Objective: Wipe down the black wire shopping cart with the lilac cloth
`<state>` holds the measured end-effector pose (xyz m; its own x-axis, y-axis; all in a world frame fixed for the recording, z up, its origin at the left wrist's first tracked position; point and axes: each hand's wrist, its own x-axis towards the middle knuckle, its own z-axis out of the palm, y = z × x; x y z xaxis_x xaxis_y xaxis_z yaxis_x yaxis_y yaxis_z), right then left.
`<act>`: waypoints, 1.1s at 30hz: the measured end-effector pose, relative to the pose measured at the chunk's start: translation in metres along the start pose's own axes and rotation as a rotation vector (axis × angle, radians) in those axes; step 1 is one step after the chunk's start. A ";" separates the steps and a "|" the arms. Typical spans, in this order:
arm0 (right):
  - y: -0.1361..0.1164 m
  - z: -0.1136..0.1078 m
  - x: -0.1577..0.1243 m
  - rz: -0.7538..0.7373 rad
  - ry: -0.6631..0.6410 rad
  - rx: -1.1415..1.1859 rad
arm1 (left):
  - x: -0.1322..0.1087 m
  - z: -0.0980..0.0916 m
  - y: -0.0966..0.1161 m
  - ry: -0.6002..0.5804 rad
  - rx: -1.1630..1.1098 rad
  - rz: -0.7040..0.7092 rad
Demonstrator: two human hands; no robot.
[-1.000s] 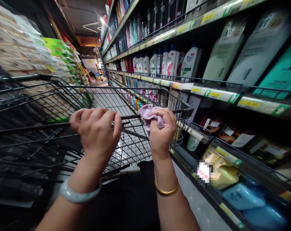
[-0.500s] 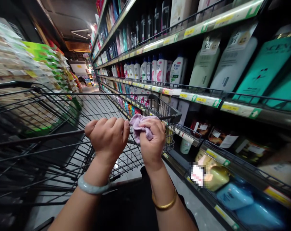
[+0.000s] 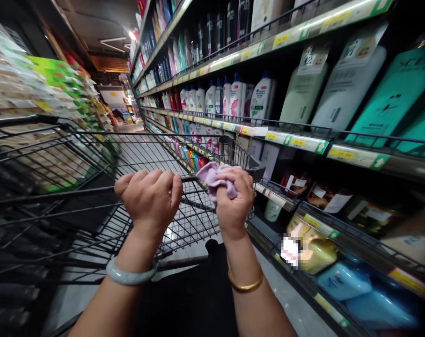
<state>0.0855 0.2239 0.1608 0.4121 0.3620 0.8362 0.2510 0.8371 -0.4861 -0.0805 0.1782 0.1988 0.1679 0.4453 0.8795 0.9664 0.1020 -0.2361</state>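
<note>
My left hand (image 3: 147,196) is closed in a fist around a dark crossbar (image 3: 65,196) of a black wire shopping cart (image 3: 103,135). A pale bangle circles that wrist. To its right, my right hand (image 3: 236,201) grips a crumpled light-purple cloth (image 3: 212,175), bunched against the same bar. One corner of the cloth sticks out toward my left hand, and a short stretch of bar shows between the two. A gold bangle sits on my right wrist. Grey floor shows through the wire mesh. My fingertips are hidden beneath both hands.
Shelves (image 3: 230,125) of shampoo bottles (image 3: 260,99) run along the right side, close to the cart's right corner. Large pump bottles (image 3: 305,91) and blue bottles (image 3: 344,281) stand nearer me. Stacked packaged goods (image 3: 9,89) line the left. The aisle floor (image 3: 131,127) stretches ahead.
My right hand has moved right along the bar with the cloth, and my left hand slightly left. More of the bar shows between them. The shelves have shifted little in view.
</note>
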 end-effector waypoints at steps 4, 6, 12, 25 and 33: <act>0.010 -0.009 0.007 0.052 0.141 -0.038 | 0.000 0.000 -0.003 -0.012 -0.023 -0.018; 0.007 -0.009 0.007 0.042 0.129 -0.062 | 0.000 0.000 -0.004 -0.006 -0.038 -0.025; 0.003 -0.010 0.005 -0.031 0.000 0.006 | -0.002 0.000 -0.009 -0.009 -0.050 -0.044; 0.011 -0.009 -0.005 -0.101 -0.095 0.030 | 0.002 0.005 -0.003 -0.074 -0.138 -0.182; 0.032 -0.018 -0.003 -0.042 0.078 0.006 | 0.005 0.005 0.000 -0.108 -0.155 -0.213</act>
<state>0.1076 0.2420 0.1382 0.4682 0.2935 0.8335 0.2644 0.8535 -0.4491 -0.0806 0.1846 0.2015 -0.0553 0.5213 0.8516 0.9973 0.0696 0.0222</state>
